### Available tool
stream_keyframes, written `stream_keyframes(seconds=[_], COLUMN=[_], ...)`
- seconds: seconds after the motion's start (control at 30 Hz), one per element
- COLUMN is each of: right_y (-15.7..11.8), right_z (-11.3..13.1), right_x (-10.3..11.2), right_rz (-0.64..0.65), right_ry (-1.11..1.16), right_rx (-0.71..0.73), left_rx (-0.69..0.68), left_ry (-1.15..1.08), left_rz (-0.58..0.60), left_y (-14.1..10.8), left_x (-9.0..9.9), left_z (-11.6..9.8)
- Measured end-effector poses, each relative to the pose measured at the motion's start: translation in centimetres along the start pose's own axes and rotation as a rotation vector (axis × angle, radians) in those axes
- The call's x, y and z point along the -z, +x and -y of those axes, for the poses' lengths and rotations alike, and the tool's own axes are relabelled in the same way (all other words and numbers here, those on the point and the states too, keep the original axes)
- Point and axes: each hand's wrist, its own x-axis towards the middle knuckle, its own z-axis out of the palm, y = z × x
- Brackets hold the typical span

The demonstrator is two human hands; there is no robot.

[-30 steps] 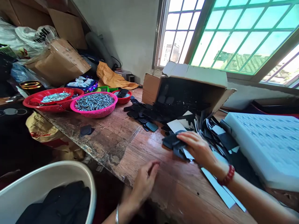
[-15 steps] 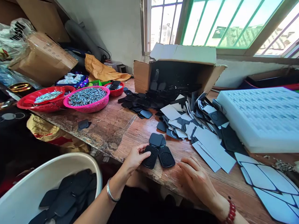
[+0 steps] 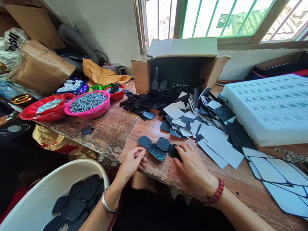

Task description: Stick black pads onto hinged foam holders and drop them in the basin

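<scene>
Two black hinged plastic cases lie opened out at the table's front edge. The left one (image 3: 157, 152) shows a ribbed inner face with its small flap spread to the upper left. The flap of the right case (image 3: 163, 144) overlaps the left one. My right hand (image 3: 189, 158) has its fingers closed over the dark body of the right case, covering much of it. Just left of the ribbed case, my left hand (image 3: 132, 162) is closed, thumb against fingers; whatever may be between them is hidden.
A white tub (image 3: 106, 175) with black pieces stands low at left. Beyond are a pink basket (image 3: 90, 112) of metal parts and red bowls (image 3: 43, 115). An open cardboard box (image 3: 141, 75) spills black pieces. Cards (image 3: 216, 144) and a white foam block (image 3: 271, 128) are at right.
My right hand has moved left onto the right case. My left hand has come off the left case and sits beside it. Both cases have turned and shifted. The camera view has shifted slightly.
</scene>
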Motion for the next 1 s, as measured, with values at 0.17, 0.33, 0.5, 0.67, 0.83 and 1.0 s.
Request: stream_keyframes(seconds=[0.17, 0.33, 0.5, 0.67, 0.83, 1.0], right_y=[-1.9, -3.4, -4.3, -2.5, 1.5, 7.5], right_z=[-4.1, -7.3, -5.6, -1.4, -0.2, -0.3], right_x=[1.5, 1.7, 1.2, 0.2, -0.6, -0.3], right_rz=[0.067, 0.111, 0.107, 0.194, 0.186, 0.030], right_ry=[0.017, 0.080, 0.194, 0.274, 0.254, -0.015], right_rx=[0.082, 0.150, 0.194, 0.284, 0.344, 0.242], left_rx=[-0.536, -0.746, -0.684, -0.567, -0.526, -0.762], left_ry=[0.504, 0.775, 0.951, 1.147, 1.185, 1.048], left_rz=[0.017, 0.415, 0.078, -0.163, -0.245, -0.071], left_y=[0.5, 2.7, 2.5, 0.7, 0.0, -0.1], left_x=[1.3, 0.4, -0.2, -1.9, -2.8, -2.9], left_z=[-1.4, -1.7, -1.6, -1.1, -0.6, -0.5])
